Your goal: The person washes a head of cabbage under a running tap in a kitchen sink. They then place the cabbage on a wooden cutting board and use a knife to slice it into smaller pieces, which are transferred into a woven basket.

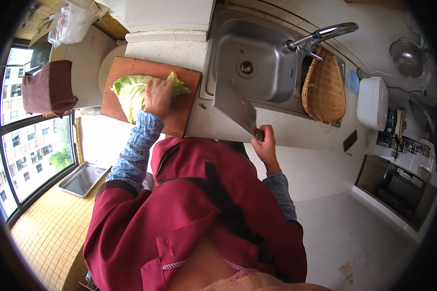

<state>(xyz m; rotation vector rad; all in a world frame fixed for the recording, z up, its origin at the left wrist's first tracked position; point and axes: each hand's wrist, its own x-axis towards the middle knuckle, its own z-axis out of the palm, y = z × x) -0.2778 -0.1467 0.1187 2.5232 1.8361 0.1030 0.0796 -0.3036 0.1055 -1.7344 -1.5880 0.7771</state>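
Green cabbage leaves (130, 91) lie on a reddish-brown wooden cutting board (131, 65) on the counter. My left hand (158, 95) rests on the leaves with its fingers bent over them; whether it grips them is hard to tell. In my right hand (265, 145) is the handle of a broad-bladed cleaver (234, 103). Its blade is raised to the right of the board, over the counter's front part and the near edge of the sink.
A stainless steel sink (255, 40) with a faucet (313, 38) is set in the counter right of the board. A woven bamboo basket (324, 87) leans at its right side. Green scraps lie in the sink and on the counter (204, 123). A brown cloth (49, 89) hangs at left.
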